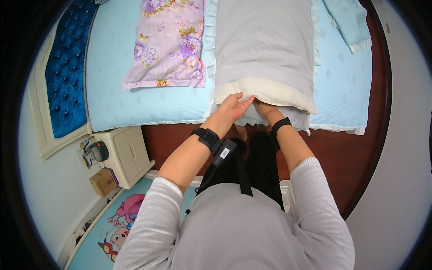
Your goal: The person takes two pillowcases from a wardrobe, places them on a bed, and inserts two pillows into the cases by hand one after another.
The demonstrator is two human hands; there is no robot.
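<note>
A long grey fabric cover (265, 40) lies on the bed, with a cream padded insert (266, 90) showing at its near end. My left hand (235, 106) is palm up at the insert's near edge, thumb on the cream fabric and fingertips by the edge; whether it pinches the fabric is unclear. My right hand (265, 108) reaches under the same edge, its fingers hidden beneath the insert. Below the wrist, a grey flap of the cover (295, 117) hangs at the bed's edge. Both wrists wear black straps.
A floral pillow (168, 47) lies to the left on the light blue bed sheet (111, 67). Folded blue fabric (351, 25) is at the upper right. A white nightstand (125, 155) holding a glass container (94, 153) and a cardboard box (104, 182) stand at the left.
</note>
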